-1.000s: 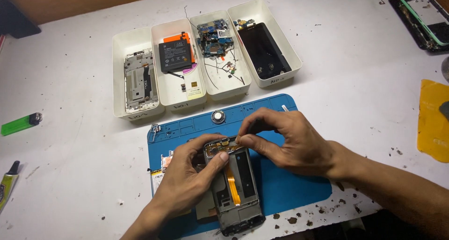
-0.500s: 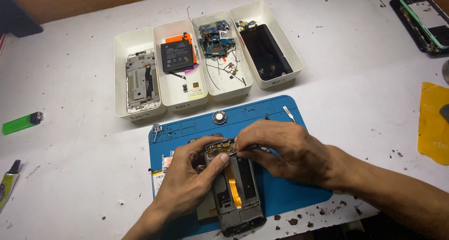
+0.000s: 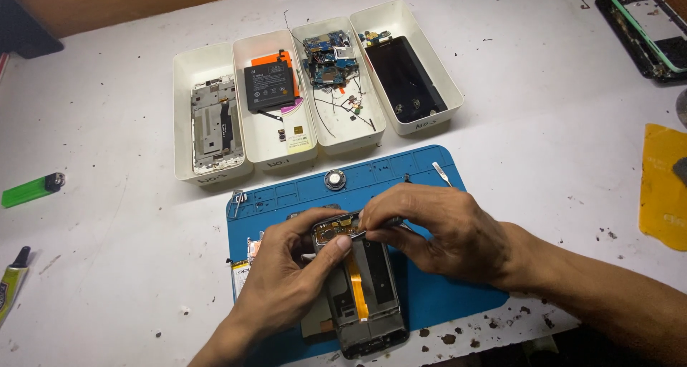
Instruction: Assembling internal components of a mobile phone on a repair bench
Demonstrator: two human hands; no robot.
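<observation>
An opened phone body (image 3: 365,295) with an orange flex cable lies on a blue work mat (image 3: 436,295). My left hand (image 3: 286,281) grips the phone's top end, thumb pressed on a small gold-coloured circuit board (image 3: 336,229). My right hand (image 3: 436,227) holds a thin dark tool (image 3: 386,224) pinched between its fingers, tip at that board. The tool's end is hidden by my fingers.
Several white trays stand behind the mat: a phone frame (image 3: 213,120), a black battery (image 3: 270,84), circuit boards and wires (image 3: 330,66), a black screen (image 3: 404,77). A round part (image 3: 334,179) and a metal pry tool (image 3: 441,172) lie on the mat. A green lighter (image 3: 32,189) is at left.
Both hands slid slightly lower over the phone's top end. My right hand's fingers closed in over the small board.
</observation>
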